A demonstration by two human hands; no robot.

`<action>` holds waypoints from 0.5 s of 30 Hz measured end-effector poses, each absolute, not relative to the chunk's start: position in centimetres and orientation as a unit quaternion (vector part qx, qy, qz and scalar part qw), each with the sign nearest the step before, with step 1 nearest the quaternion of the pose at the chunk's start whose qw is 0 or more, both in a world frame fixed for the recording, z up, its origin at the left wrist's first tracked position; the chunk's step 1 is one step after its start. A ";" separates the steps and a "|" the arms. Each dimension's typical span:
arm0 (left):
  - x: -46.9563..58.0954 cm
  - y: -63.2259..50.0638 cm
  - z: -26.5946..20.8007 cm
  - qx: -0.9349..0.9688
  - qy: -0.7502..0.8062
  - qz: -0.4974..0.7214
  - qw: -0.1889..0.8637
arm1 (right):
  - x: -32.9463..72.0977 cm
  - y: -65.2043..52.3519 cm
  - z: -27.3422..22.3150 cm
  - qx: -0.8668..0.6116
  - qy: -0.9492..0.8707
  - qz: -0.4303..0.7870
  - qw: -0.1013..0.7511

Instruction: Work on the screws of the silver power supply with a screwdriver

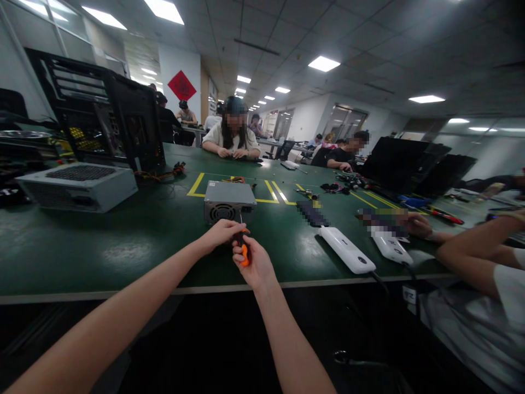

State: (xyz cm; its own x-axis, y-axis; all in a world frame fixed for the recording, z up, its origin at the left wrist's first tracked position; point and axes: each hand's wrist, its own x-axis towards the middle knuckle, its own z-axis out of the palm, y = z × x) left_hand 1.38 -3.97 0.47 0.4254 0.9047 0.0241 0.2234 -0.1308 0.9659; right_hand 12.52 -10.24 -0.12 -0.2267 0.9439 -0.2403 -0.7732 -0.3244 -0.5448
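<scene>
- Right hand (255, 261): fingers closed round orange-handled screwdriver (245, 256), shaft up toward power supply (229, 193).
- Left hand (223, 233): fingers bent at the shaft, just before the fan side; can't tell if gripping.
- Power supply: on green table (164, 241), ahead of both hands.
- Second, larger-looking unit (98, 189) well left.

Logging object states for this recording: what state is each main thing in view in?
Orange-handled screwdriver: held, shaft towards the near metal box.
Right hand: closed on the handle.
Left hand: at the shaft, grip unclear.
Near metal box: resting on the table, round grille facing the hands.
Left metal box: resting flat.
Nearer white device: lying flat, cable attached.
Ceiling lights: lit.
</scene>
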 end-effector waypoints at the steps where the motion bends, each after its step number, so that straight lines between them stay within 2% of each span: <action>1: 1.4 -3.8 0.4 0.641 0.421 0.342 0.543 | 12.4 -10.3 -0.2 -0.272 -0.162 0.763 0.563; 4: 1.2 -3.4 0.5 0.585 0.416 0.363 0.595 | 12.0 -10.9 -0.5 -0.306 -0.215 0.705 0.603; 8: 1.4 -3.1 0.6 0.556 0.407 0.368 0.624 | 12.1 -13.2 -1.3 -0.397 -0.444 0.473 0.650; 12: 1.6 -2.8 0.5 0.560 0.404 0.371 0.621 | 13.1 -14.6 -1.5 -0.404 -0.671 0.230 0.578; 15: 1.3 -2.7 0.6 0.591 0.402 0.397 0.575 | 14.3 -14.0 -0.9 -0.397 -0.751 0.156 0.505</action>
State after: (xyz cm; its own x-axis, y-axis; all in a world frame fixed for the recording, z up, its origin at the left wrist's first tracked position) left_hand 1.33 -2.69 0.59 0.3610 0.9325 0.0072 0.0190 -0.0151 0.9997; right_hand 14.26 -14.01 -0.91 -0.1750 0.7535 0.6338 0.4392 0.6359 -0.6347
